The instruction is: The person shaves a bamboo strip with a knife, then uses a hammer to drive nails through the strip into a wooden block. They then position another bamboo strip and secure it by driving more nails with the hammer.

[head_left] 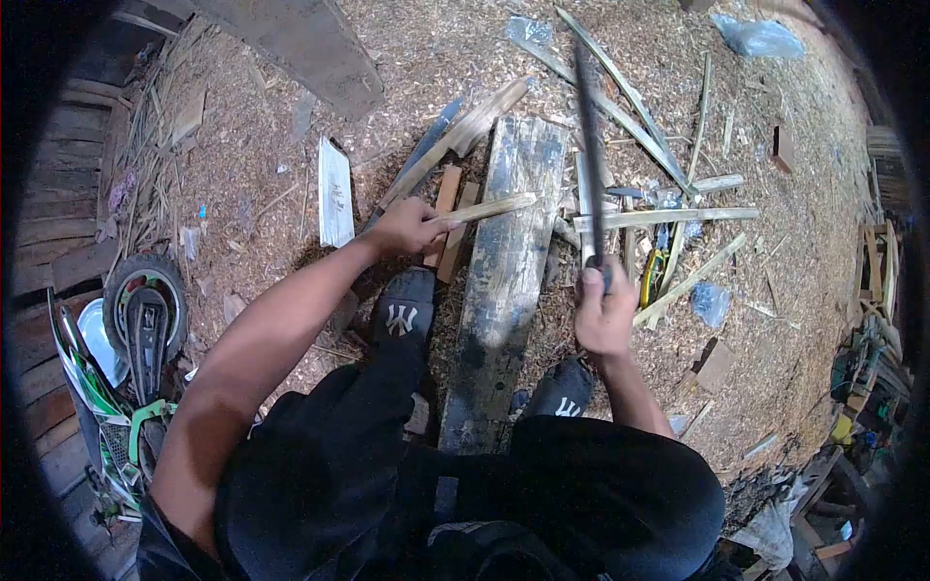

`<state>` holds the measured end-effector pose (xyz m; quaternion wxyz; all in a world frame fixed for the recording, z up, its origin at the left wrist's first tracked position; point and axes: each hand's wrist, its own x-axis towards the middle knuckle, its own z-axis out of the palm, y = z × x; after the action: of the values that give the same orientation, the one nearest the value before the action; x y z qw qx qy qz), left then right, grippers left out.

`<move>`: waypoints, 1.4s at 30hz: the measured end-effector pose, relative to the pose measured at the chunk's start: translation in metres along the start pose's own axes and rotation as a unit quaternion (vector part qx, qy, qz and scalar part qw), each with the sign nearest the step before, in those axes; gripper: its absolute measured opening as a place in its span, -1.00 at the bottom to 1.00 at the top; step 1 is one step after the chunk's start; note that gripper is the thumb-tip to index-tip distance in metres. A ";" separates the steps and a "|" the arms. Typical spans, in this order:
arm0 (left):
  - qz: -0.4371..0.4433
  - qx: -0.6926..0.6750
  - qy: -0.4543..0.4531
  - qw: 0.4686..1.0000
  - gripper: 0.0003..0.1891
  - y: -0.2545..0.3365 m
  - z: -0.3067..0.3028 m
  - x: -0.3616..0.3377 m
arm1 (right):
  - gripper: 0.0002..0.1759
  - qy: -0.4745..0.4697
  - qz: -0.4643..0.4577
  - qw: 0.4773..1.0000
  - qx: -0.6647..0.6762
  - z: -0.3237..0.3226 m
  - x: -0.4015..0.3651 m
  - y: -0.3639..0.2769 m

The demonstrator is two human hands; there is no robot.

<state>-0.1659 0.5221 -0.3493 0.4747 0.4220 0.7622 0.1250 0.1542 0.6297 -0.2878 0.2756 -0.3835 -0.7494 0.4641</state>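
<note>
My left hand (pixel 407 229) is closed around one end of a short split wood strip (pixel 496 206). The strip's far end reaches over the long worn plank (pixel 513 218) that lies between my feet. In my right hand (pixel 606 312) is the handle of a machete (pixel 588 126), its long dark blade raised and pointing away from me, right of the plank. Beneath my left hand, reddish wood pieces (pixel 445 201) lie beside the plank. Yellow-handled pliers (pixel 654 266) rest on the ground to the right of my right hand.
Several split strips (pixel 668 218) are scattered on the chip-covered ground (pixel 775 242) to the right. A white board piece (pixel 335 194) lies left. A broad plank (pixel 300 48) is at the top. A wheeled green-and-white object (pixel 145 320) stands far left. Plastic bags (pixel 759 37) lie at the upper right.
</note>
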 end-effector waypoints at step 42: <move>0.167 0.281 0.074 0.942 -0.64 0.056 -0.015 -0.024 | -0.60 -0.036 0.189 0.981 -0.001 0.013 -0.014 0.041</move>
<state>-0.1444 0.5418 -0.2934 0.2517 0.6489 0.7179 0.0139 0.1650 0.6233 -0.3310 0.1557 -0.5017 -0.6733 0.5202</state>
